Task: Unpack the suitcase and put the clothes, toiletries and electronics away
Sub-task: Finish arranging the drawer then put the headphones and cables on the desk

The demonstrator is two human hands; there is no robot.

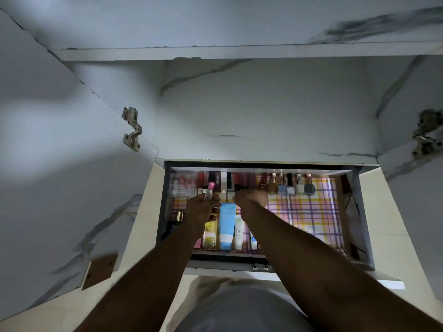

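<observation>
An open drawer lined with checked paper holds toiletries. My left hand grips a small clear bottle with a pink cap above the drawer's left part. My right hand is curled near the back row of lipsticks; what it holds, if anything, is hidden. Below the hands lie a blue tube, a yellow bottle and a white tube. Several nail polish bottles stand along the back right.
White marbled cupboard doors stand open on both sides, with a hinge on the left and another hinge on the right. A shelf edge runs above. A clear organiser box sits at the drawer's back left.
</observation>
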